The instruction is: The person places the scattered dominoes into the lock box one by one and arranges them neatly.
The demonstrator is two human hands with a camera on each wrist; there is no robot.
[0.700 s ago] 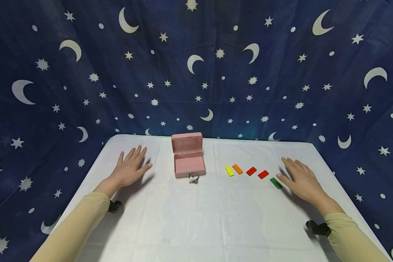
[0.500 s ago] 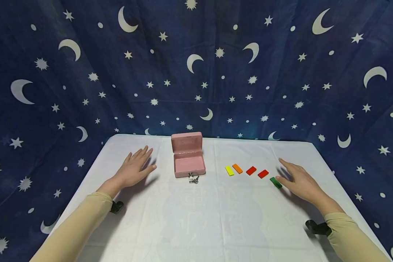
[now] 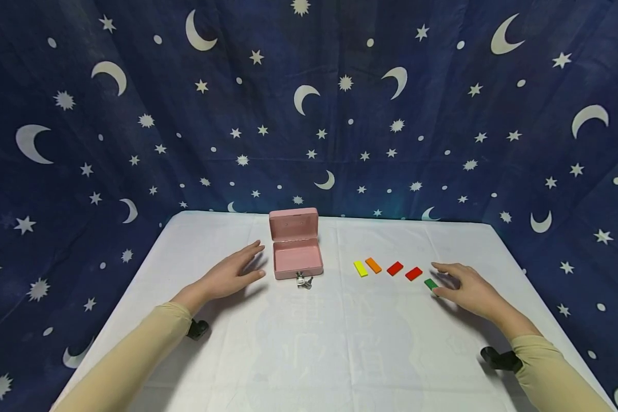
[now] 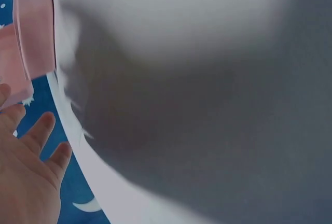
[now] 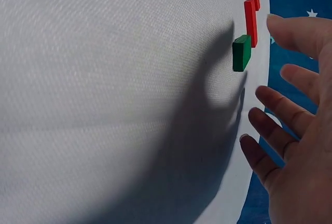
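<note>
A pink metal cash box (image 3: 298,275) stands with its lid raised near the back of the table. On its front hangs a small padlock with keys (image 3: 305,281). My left hand (image 3: 226,278) hovers just left of the box, fingers stretched toward it and holding nothing. Over the green block (image 3: 430,284) is my right hand (image 3: 466,289), thumb and fingers spread apart; the thumb hides part of the block in the head view. In the right wrist view the green block (image 5: 241,53) stands apart from the fingers.
A row of flat blocks runs left from the green one: two red blocks (image 3: 414,274) (image 3: 395,268), an orange block (image 3: 373,265) and a yellow block (image 3: 360,269). A white cloth (image 3: 309,349) covers the table. Behind hangs a dark blue curtain (image 3: 268,189) with moons and stars.
My left hand has moved right, up to the side of the cash box. My right hand's fingers have come down and bent in closer over the green block. The box and blocks have not moved.
</note>
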